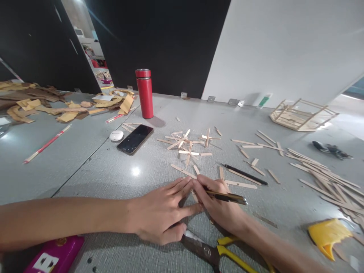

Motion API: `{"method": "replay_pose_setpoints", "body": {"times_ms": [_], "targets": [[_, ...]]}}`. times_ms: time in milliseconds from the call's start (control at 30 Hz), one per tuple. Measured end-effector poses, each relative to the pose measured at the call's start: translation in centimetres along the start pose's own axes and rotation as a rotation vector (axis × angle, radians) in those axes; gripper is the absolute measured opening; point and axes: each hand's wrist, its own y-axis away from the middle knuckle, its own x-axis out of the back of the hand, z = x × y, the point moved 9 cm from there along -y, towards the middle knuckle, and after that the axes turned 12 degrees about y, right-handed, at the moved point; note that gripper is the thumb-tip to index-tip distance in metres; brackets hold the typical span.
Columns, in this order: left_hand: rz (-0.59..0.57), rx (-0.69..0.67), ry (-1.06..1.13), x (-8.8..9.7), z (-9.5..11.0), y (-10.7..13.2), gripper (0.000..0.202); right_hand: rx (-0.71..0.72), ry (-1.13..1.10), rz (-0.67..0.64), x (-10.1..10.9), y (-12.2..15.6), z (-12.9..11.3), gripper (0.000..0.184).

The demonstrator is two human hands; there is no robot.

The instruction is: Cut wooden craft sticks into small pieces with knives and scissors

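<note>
My right hand (218, 199) is closed around a pen (227, 197) with a dark and gold barrel. Its tip is hidden by the fingers, low over the wooden craft sticks. My left hand (165, 212) lies palm down, fingers spread, with its fingertips at the sticks beside the right hand. One craft stick (183, 171) juts out beyond the fingers; how the pieces beneath are joined is covered. Scissors (206, 250) with yellow handles lie just below both hands, partly under my right forearm. Small crossed-stick pieces (189, 152) sit farther up the table.
Behind the hands are a phone (135, 139), a white earbud case (116, 135) and a red flask (145, 94). A black pen (246, 174) and a stick pile (324, 174) lie rightward, near a stick frame (303, 115). Cardboard scraps (68, 108) cover the far left.
</note>
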Motion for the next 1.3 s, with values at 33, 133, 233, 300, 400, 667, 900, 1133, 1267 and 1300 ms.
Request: {"method": "replay_pose_setpoints", "body": {"times_ms": [33,133,233,300,400,667,900,1133,1267,1300], "targets": [[0.000,0.000,-0.002,0.0,0.0,0.0,0.067,-0.011,-0.004,-0.003,-0.1,0.0,0.2,0.037],[-0.008,0.005,-0.015,-0.2,-0.1,0.0,0.067,-0.051,-0.025,-0.011,-0.5,0.0,0.8,0.036],[0.003,0.014,-0.028,-0.2,-0.2,0.0,0.068,-0.104,-0.058,-0.022,-0.8,0.0,1.5,0.039],[0.006,0.014,-0.034,-0.2,-0.2,0.0,0.069,-0.128,-0.075,-0.025,-1.0,0.1,1.9,0.040],[-0.006,0.018,-0.045,-0.3,-0.1,-0.1,0.067,-0.157,-0.104,-0.033,-1.1,0.1,2.2,0.040],[-0.018,0.021,-0.062,-0.1,-0.1,-0.1,0.063,-0.267,-0.238,-0.053,-1.4,0.3,3.0,0.049],[0.017,-0.003,-0.044,0.0,-0.1,0.0,0.061,-0.133,-0.158,-0.026,-0.9,0.1,2.0,0.039],[0.036,-0.016,-0.062,0.1,0.1,-0.1,0.060,-0.047,-0.138,-0.041,-1.0,0.6,1.6,0.031],[0.027,-0.015,-0.037,0.0,0.1,-0.1,0.060,-0.117,-0.196,-0.058,-1.1,0.3,2.1,0.032],[0.021,-0.012,-0.030,0.0,0.0,-0.1,0.060,-0.146,-0.219,-0.065,-1.2,0.2,2.2,0.035]]}}
